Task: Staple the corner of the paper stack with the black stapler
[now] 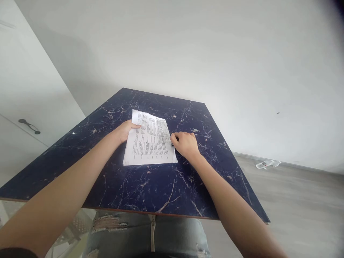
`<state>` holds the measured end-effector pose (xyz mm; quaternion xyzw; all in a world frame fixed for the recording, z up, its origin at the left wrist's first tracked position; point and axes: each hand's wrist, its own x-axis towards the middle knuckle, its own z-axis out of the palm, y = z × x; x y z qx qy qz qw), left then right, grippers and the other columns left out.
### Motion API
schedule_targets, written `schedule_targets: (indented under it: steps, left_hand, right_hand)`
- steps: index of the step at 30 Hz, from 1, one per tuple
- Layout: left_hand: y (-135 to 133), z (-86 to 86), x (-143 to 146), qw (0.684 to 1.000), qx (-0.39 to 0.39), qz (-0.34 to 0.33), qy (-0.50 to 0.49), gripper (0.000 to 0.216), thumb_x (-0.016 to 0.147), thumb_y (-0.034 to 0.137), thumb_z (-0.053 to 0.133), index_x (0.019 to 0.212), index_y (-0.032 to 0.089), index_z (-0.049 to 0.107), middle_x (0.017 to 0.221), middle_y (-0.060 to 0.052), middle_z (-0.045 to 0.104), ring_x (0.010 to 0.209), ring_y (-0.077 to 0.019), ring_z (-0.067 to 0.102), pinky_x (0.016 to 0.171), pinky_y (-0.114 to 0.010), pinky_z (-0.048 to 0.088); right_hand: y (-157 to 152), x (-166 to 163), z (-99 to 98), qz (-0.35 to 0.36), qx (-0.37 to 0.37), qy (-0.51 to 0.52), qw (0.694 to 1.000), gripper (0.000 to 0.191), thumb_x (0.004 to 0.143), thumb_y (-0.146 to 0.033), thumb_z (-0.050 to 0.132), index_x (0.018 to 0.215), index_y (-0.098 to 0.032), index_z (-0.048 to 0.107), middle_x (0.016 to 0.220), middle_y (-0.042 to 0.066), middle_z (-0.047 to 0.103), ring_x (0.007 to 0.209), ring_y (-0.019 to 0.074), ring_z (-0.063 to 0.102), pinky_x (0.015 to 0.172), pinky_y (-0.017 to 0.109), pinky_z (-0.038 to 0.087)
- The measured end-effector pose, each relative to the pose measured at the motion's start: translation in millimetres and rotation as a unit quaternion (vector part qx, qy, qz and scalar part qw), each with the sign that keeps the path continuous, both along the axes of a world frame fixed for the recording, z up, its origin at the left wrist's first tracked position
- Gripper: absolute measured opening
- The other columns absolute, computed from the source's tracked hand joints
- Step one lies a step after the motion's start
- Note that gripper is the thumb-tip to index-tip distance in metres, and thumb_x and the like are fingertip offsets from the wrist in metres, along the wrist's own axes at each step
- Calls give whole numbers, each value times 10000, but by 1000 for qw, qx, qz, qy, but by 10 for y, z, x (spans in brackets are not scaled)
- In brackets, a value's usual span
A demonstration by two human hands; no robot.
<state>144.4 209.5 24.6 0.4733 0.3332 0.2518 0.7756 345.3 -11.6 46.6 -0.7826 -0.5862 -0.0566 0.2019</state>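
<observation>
Printed sheets (147, 143): around mid tabletop (161, 190), between the two hands; looks like more than one sheet, edges slightly out of line. Text runs sideways to the wearer, too small to read.
Left hand (124, 131): grip closed on left edge of the sheets, thumb flat on top, other fingers mostly hidden under the paper.
Right hand (186, 142): at right edge of the sheets, fingers curled; grip closed round a small dark object (172, 144), mostly hidden, can't tell what it is.
Small pale piece (195, 130): on tabletop, just beyond right hand.
Tabletop finish: dark blue, white marble veining, far edge near a plain pale wall (215, 53).
Near edge: wearer's ripped jeans (120, 236) just below it.
Left side: white panel with a dark handle (29, 126).
Right side: crumpled clear plastic (268, 164) on grey floor (301, 204), near wall base.
</observation>
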Motion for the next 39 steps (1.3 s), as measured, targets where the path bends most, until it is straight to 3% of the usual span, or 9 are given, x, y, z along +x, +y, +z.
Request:
schedule_targets:
  steps: [10, 16, 20, 24, 27, 31, 34, 37, 39]
  left_hand:
    - [-5, 2, -7, 1000, 4, -5, 6, 584, 729, -7, 664, 1304, 95, 666, 1078, -206, 768, 1040, -416, 732, 951, -617, 561]
    - [-39, 21, -8, 1000, 9, -3, 8, 586, 737, 1, 661, 1314, 102, 665, 1127, -209, 756, 1099, -432, 709, 974, -643, 545]
    - [-64, 38, -19, 1000, 22, -3, 4, 561, 727, 3, 671, 1284, 76, 675, 1101, -220, 759, 1097, -442, 706, 974, -651, 543]
    - [-86, 75, -38, 1000, 18, 5, 22, 543, 727, 6, 679, 1264, 84, 672, 1104, -216, 757, 1064, -426, 722, 958, -645, 552]
    - [-88, 89, -36, 999, 17, 0, 35, 530, 724, 19, 691, 1249, 93, 668, 1121, -215, 750, 1042, -414, 730, 939, -630, 561]
    - [-103, 73, -10, 993, 85, 11, 82, 433, 708, 61, 719, 1139, 98, 703, 1080, -207, 756, 1019, -413, 730, 911, -594, 572]
    - [-109, 49, -16, 954, 260, 41, 146, 466, 704, 134, 774, 1164, 160, 697, 1162, -169, 739, 1085, -401, 702, 976, -577, 535]
    - [-66, 33, -52, 867, 439, 85, 221, 717, 663, 176, 831, 1343, 196, 607, 1355, -175, 644, 1267, -421, 589, 1116, -575, 416]
    - [-14, 29, -74, 818, 495, 91, 279, 873, 638, 199, 856, 1444, 167, 522, 1483, -218, 530, 1398, -457, 451, 1186, -579, 315]
  right_hand:
    - [13, -25, -41, -15, -19, -43, 999, 470, 1008, -348, 360, 618, -177, 558, 666, 23, 606, 668, 163, 497, 809, 373, 303]
    - [-30, -160, -104, -7, -33, -145, 989, 451, 1049, -326, 268, 889, -164, 658, 904, 130, 673, 860, 271, 564, 850, 427, 322]
    - [-26, -231, -110, 8, -54, -179, 982, 452, 1057, -320, 266, 926, -143, 661, 960, 183, 667, 910, 309, 561, 874, 455, 332]
    - [-22, -113, -25, 24, -50, -110, 992, 448, 1073, -302, 247, 895, -177, 639, 946, 117, 683, 910, 265, 588, 863, 405, 347]
    - [-41, 58, 57, -17, -45, -52, 998, 461, 1087, -319, 217, 889, -192, 614, 938, 92, 684, 914, 245, 603, 826, 367, 357]
    - [-118, 281, 146, -25, -56, -15, 998, 444, 1089, -411, 243, 902, -197, 584, 947, 88, 681, 906, 243, 607, 805, 359, 375]
    - [-188, 444, 181, 50, -75, 21, 996, 382, 1006, -573, 466, 1044, -207, 572, 1024, 84, 681, 895, 235, 606, 749, 330, 399]
    - [-220, 580, 192, 80, -115, 7, 990, 337, 856, -460, 721, 1029, -206, 583, 983, 74, 682, 837, 225, 603, 667, 310, 393]
    - [-212, 605, 203, 44, -122, -15, 991, 249, 838, -393, 740, 901, -205, 589, 865, 58, 669, 754, 214, 585, 616, 311, 371]
